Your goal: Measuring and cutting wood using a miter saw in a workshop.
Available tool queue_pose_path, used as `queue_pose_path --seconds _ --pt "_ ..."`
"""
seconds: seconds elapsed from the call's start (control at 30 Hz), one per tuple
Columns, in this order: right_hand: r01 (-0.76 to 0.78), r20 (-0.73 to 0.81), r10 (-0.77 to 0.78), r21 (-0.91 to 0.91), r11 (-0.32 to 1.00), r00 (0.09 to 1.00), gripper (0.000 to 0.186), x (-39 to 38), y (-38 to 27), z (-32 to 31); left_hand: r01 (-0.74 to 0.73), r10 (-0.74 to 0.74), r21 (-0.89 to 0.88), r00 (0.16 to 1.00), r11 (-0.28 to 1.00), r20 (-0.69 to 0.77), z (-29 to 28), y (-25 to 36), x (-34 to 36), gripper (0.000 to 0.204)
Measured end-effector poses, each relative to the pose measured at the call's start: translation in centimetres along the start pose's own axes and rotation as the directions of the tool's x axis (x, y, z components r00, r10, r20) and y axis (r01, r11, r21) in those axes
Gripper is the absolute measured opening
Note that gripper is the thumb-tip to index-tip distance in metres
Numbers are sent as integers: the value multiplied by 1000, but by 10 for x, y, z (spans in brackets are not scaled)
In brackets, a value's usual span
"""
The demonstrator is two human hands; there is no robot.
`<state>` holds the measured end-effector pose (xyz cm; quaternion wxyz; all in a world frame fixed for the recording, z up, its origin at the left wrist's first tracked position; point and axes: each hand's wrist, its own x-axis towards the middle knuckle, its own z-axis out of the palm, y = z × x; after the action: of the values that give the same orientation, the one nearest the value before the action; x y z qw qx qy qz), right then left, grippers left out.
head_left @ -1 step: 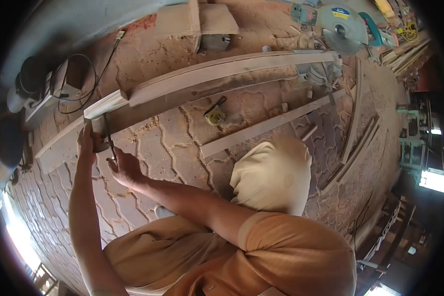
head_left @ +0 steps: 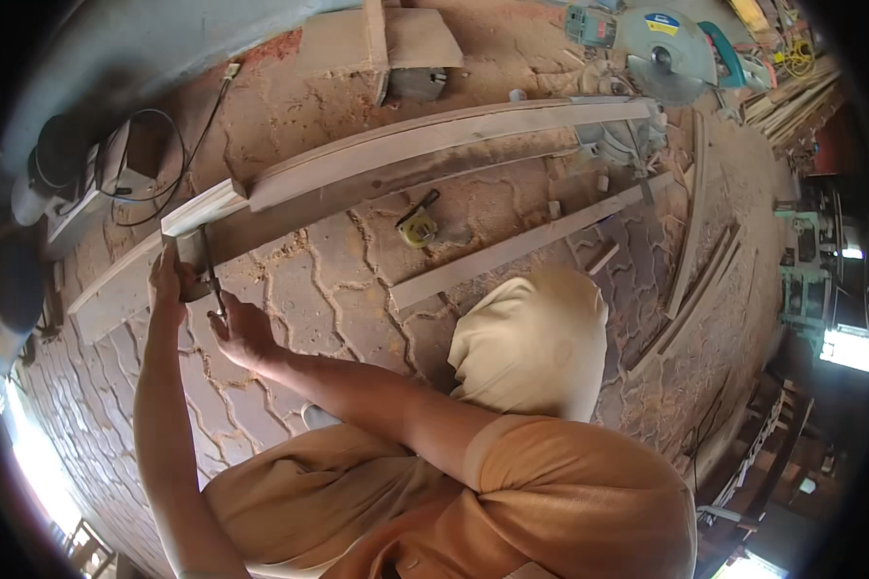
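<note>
At the left end of a long wooden beam (head_left: 434,140), a short pale strip of wood (head_left: 203,207) lies on top. A dark metal clamp (head_left: 210,265), as its bar and jaw suggest, hangs over the near side there. My left hand (head_left: 167,280) is closed round the clamp's left side, just below the strip's end; its fingertips are partly hidden. Lower and to the right, my right hand (head_left: 244,333) has its fingers closed on the lower end of the clamp, at the handle. Exactly how the jaws meet the wood is too small to tell.
A yellow tape measure (head_left: 417,230) lies on the brick paving, with a loose plank (head_left: 521,246) right of it. A circular saw machine (head_left: 661,58) stands at the far right. Thin strips (head_left: 690,304) lie at the right. A black cable (head_left: 185,159) loops at the left.
</note>
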<state>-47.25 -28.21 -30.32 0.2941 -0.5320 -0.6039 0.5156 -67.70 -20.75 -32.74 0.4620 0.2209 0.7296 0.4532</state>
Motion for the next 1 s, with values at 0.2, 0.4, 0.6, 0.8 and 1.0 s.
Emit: queue_pose_path --seconds 0.2,0.4,0.6,0.8,1.0 --pt "-258 143 216 455 852 966 18 20 25 6 -23 26 71 999 997 -40 -1 0 1 40" --pt "-519 663 113 457 722 740 20 32 33 -33 -150 165 381 986 912 -6 -21 -2 14 45" --pt "738 879 -103 -321 594 465 18 4 73 -205 -345 368 719 920 603 132 -60 -27 51 53" --pt "619 680 163 -725 302 715 44 -9 141 -446 -358 490 932 804 -53 337 -30 52 -11 43" --pt "514 472 423 -857 16 773 52 2 189 -523 -595 633 782 680 185 369 84 165 -166 37"
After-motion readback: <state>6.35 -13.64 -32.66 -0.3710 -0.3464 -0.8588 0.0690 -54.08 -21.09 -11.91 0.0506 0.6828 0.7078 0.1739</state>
